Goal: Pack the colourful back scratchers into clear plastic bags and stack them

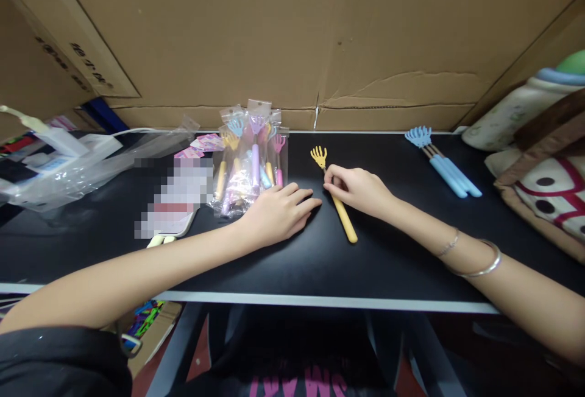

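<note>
R hand: the right hand (359, 190) is laid over the yellow back scratcher (343, 217) (plastic, claw-shaped head, thick round handle). The thin shaft just below the head is pinched betw. thumb and curled fingertips.
L hand: the left hand (278, 214) is rested palm down on the black table top (320, 263). Fingers are stretched out and held close together, w/ nothing gripped. Its tips are seen just left of the R hand, w/ a small gap.
Scratcher pos.: laid flat at table centre, head pointed far, handle end pointed near and a bit right. The handle is seen bare on the near side of the R hand.
Far of L hand: a pile of clear plastic packets (249, 165) w/ pastel scratchers inside is stacked just beside the hand. Contact cannot be told.
Far right: a bundle of light blue back scratchers (441, 162) is laid well apart from both hands.
Left edge: crumpled clear plastic bags (77, 172) are heaped.
Right edge: a cream and brown fabric bag (548, 190) is set.
Far side: a brown cardboard wall (274, 31) is stood along the table.
R wrist: a silver bangle (484, 266) is worn.
</note>
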The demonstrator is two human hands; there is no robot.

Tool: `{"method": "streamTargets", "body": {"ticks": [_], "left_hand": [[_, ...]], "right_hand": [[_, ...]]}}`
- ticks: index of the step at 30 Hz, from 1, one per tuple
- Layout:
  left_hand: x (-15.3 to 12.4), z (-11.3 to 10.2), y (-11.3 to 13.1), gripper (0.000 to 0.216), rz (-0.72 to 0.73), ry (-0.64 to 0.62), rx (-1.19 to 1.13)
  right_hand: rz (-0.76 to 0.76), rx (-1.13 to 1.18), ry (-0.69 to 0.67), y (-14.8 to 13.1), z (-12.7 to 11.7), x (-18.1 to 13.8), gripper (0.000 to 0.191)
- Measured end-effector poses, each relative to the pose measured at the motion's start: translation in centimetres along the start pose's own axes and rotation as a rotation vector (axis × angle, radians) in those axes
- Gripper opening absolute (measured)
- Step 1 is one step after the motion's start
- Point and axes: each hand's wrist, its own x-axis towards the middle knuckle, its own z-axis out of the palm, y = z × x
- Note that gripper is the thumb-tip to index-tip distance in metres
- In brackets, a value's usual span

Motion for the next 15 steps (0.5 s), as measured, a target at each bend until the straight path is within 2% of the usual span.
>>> {"method": "streamTargets", "body": {"ticks": [9,13,15], "left_hand": [[0.0,-0.2,0.0,0.027,0.037,0.004,0.026],[0.2,-2.3,-0.4,0.024,0.159,0.061,0.084],[0.4,-4.2,-1.0,0.024,0.150,0.132,0.127]], "right_hand": [[-0.025,-0.106,0.002,-0.5,0.2,-0.2,0.013],[-0.043,-0.152,-0.008,-0.4,0.2,-0.2,0.017],[-0.046,-0.157,-0.007,-0.4,0.3,-0.2,0.017]]}}
